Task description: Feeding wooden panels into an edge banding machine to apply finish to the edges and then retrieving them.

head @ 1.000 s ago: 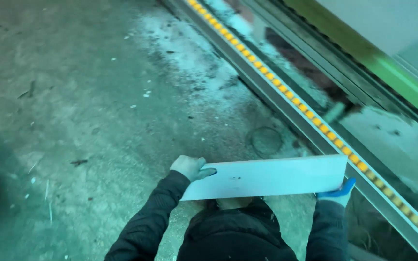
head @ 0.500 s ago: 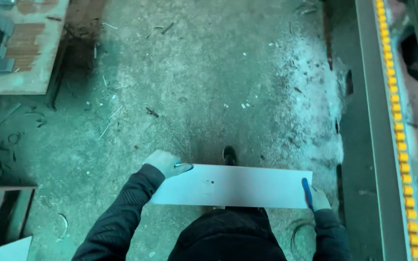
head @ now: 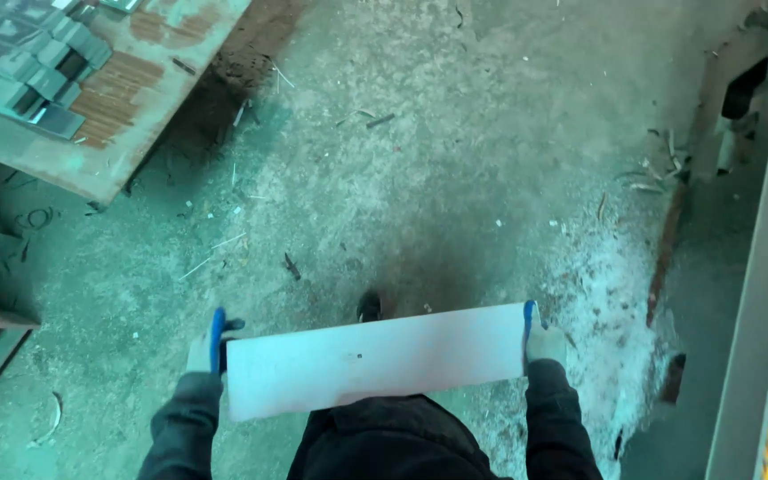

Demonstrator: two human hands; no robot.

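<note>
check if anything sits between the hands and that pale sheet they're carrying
Nothing visible does. The left hand grips one short end of the pale sheet and the right hand the other, both gloved and directly on its edges.

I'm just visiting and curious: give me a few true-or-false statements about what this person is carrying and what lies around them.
1. Both hands hold a long pale panel, one at each end. True: left hand, right hand.
2. The panel lies flat on the floor. False: it is held up in front of the body.
3. The hands are bare. False: they wear gloves with blue on them.
4. A rusty metal plate lies at upper left. True.
5. The concrete floor is swept clean. False: scraps and pale dust are scattered on it.
</note>
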